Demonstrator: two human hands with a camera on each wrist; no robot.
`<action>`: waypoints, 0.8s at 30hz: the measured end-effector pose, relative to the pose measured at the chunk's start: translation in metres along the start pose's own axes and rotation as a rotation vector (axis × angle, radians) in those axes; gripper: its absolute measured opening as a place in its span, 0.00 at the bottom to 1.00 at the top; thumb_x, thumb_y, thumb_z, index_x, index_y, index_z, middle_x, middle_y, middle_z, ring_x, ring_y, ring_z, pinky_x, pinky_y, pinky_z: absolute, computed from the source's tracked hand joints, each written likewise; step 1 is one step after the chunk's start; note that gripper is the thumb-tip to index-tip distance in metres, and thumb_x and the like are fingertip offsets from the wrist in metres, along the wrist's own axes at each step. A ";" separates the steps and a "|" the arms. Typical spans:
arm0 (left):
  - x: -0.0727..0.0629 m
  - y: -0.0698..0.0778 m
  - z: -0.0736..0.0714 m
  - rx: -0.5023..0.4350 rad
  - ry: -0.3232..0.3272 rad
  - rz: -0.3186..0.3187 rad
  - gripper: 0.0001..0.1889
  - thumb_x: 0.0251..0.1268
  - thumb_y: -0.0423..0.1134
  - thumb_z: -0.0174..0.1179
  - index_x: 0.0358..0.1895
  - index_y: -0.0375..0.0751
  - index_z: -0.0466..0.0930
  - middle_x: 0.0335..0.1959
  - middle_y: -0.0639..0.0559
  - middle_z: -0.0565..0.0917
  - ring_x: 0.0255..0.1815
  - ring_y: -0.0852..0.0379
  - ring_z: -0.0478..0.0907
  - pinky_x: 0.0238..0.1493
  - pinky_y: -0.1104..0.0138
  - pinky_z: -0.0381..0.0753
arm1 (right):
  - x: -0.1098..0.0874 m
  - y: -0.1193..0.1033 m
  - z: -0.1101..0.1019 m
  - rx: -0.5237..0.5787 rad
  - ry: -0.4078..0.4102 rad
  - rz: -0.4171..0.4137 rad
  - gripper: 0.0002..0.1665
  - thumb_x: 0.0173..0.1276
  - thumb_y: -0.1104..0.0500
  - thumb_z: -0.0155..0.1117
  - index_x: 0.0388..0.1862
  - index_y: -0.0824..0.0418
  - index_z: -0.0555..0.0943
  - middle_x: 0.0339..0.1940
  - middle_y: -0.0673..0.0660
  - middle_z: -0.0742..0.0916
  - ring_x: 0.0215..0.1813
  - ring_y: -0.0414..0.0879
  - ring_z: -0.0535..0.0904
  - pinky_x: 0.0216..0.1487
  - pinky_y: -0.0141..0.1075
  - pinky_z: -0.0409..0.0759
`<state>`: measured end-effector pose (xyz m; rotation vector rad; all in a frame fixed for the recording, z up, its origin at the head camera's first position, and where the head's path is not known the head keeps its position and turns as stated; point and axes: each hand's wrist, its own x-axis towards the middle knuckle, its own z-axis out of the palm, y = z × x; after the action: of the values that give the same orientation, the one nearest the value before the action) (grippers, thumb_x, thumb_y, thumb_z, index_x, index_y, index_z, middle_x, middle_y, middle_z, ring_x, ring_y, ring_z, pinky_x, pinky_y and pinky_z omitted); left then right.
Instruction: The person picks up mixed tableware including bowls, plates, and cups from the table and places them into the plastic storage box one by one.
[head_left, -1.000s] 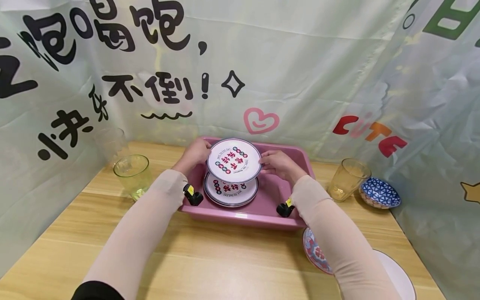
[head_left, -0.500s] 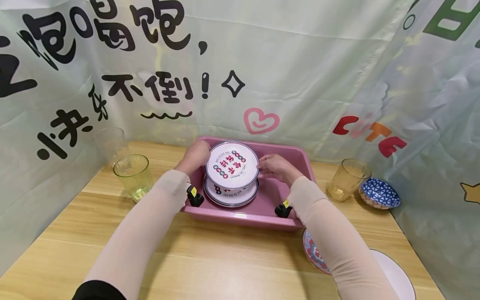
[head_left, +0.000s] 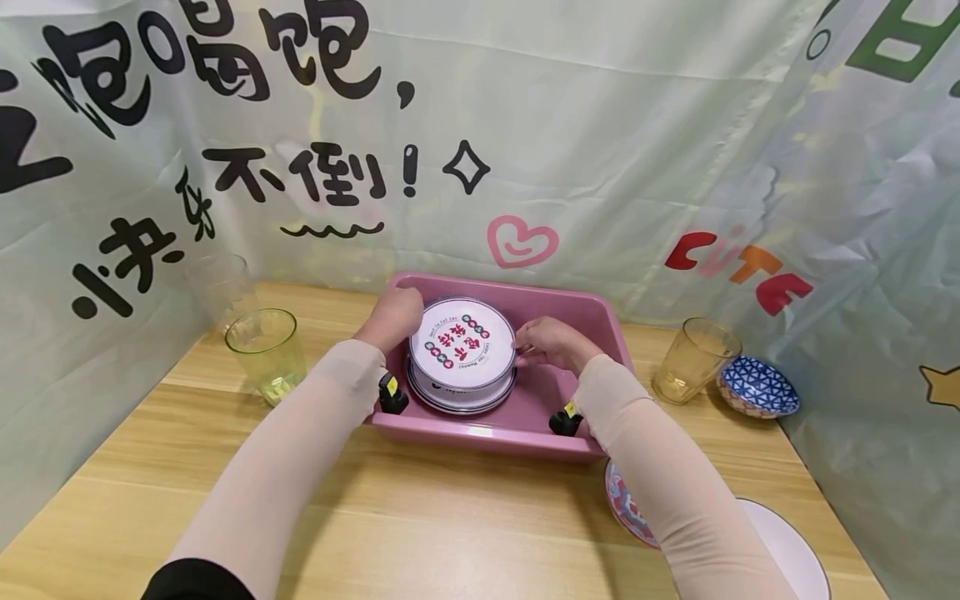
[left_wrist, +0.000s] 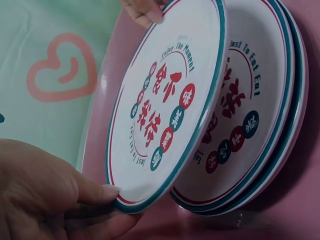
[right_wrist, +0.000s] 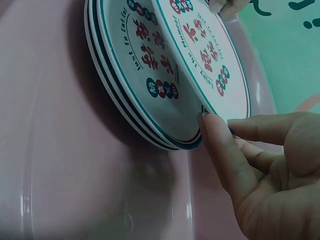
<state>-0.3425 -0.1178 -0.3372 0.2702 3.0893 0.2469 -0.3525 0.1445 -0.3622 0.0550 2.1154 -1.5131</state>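
Observation:
A white plate [head_left: 461, 343] with a dark rim and red printed characters is held between both hands, over a stack of matching plates [left_wrist: 250, 90]. My left hand [head_left: 393, 318] pinches its left edge, thumb on top and fingers below in the left wrist view. On the opposite edge, my right hand [head_left: 553, 342] pinches the rim between thumb and fingertips. The wrist views show the plate tilted, with a wedge-shaped gap to the stack. The stack stands in the left part of a pink basin [head_left: 487, 440].
Left of the basin stand a green glass [head_left: 262, 354] and a clear glass [head_left: 223, 287]. An amber glass [head_left: 697, 358] and a blue patterned bowl [head_left: 759, 387] stand to the right. Nearer, a red-and-blue bowl [head_left: 624, 504] and a white plate [head_left: 783, 542] are partly hidden by the right sleeve.
The held plate has come down closer to the stack, covering more of it in the head view. Both hands have lowered slightly with it, still gripping its edges.

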 end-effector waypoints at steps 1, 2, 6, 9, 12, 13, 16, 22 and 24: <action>0.001 0.000 0.001 0.009 -0.001 0.005 0.12 0.70 0.26 0.46 0.43 0.31 0.82 0.40 0.42 0.83 0.36 0.50 0.74 0.42 0.63 0.75 | 0.000 0.000 0.000 -0.001 -0.002 0.000 0.07 0.70 0.70 0.57 0.44 0.74 0.74 0.29 0.59 0.79 0.25 0.44 0.81 0.42 0.37 0.85; 0.002 0.000 0.002 0.016 -0.007 0.012 0.12 0.70 0.26 0.46 0.43 0.31 0.82 0.40 0.42 0.83 0.36 0.50 0.75 0.42 0.63 0.75 | 0.001 0.001 0.000 -0.003 -0.003 -0.001 0.07 0.70 0.70 0.57 0.44 0.74 0.74 0.29 0.59 0.79 0.25 0.44 0.80 0.39 0.36 0.86; 0.004 0.001 0.006 0.042 -0.027 0.017 0.13 0.70 0.27 0.45 0.42 0.33 0.82 0.39 0.43 0.83 0.36 0.50 0.76 0.41 0.62 0.76 | 0.001 0.003 0.001 -0.018 -0.002 0.006 0.06 0.69 0.71 0.57 0.43 0.74 0.74 0.28 0.59 0.78 0.24 0.44 0.80 0.35 0.34 0.86; 0.004 0.002 0.008 0.045 -0.036 0.018 0.14 0.71 0.28 0.43 0.41 0.35 0.82 0.38 0.44 0.83 0.35 0.51 0.75 0.40 0.62 0.76 | 0.002 0.004 0.002 -0.038 0.001 0.011 0.06 0.69 0.71 0.57 0.42 0.74 0.75 0.28 0.59 0.78 0.24 0.44 0.80 0.36 0.35 0.86; 0.002 0.003 0.009 0.025 -0.045 0.019 0.14 0.72 0.28 0.42 0.40 0.36 0.81 0.38 0.44 0.82 0.35 0.51 0.75 0.38 0.63 0.76 | 0.002 0.004 0.002 -0.059 0.004 0.017 0.06 0.69 0.70 0.57 0.42 0.74 0.75 0.28 0.59 0.78 0.24 0.44 0.80 0.37 0.37 0.86; 0.001 0.003 0.009 0.009 -0.051 0.015 0.14 0.72 0.28 0.42 0.41 0.36 0.81 0.38 0.44 0.82 0.35 0.51 0.75 0.37 0.63 0.76 | 0.002 0.005 0.002 -0.066 0.005 0.019 0.06 0.69 0.70 0.57 0.42 0.74 0.75 0.29 0.59 0.78 0.24 0.45 0.80 0.37 0.37 0.86; -0.002 0.005 0.010 -0.038 -0.074 -0.001 0.14 0.72 0.28 0.41 0.41 0.35 0.80 0.38 0.43 0.81 0.34 0.50 0.75 0.34 0.64 0.75 | 0.003 0.006 0.003 -0.079 -0.001 0.025 0.06 0.69 0.70 0.57 0.42 0.75 0.75 0.29 0.59 0.78 0.24 0.45 0.80 0.39 0.39 0.86; -0.004 0.008 0.010 -0.069 -0.116 -0.039 0.14 0.72 0.28 0.41 0.43 0.34 0.79 0.39 0.42 0.79 0.33 0.50 0.75 0.27 0.67 0.73 | 0.003 0.007 0.005 -0.099 -0.001 0.028 0.07 0.68 0.72 0.57 0.43 0.74 0.74 0.30 0.59 0.78 0.24 0.46 0.79 0.40 0.40 0.86; -0.004 0.008 0.012 -0.081 -0.130 -0.051 0.14 0.72 0.28 0.41 0.43 0.34 0.79 0.39 0.42 0.79 0.33 0.50 0.76 0.27 0.67 0.73 | 0.003 0.008 0.006 -0.107 0.002 0.026 0.08 0.68 0.72 0.57 0.44 0.74 0.74 0.31 0.60 0.78 0.24 0.46 0.80 0.39 0.39 0.86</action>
<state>-0.3362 -0.1086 -0.3473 0.1966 2.9452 0.3369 -0.3501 0.1412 -0.3718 0.0456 2.1844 -1.3833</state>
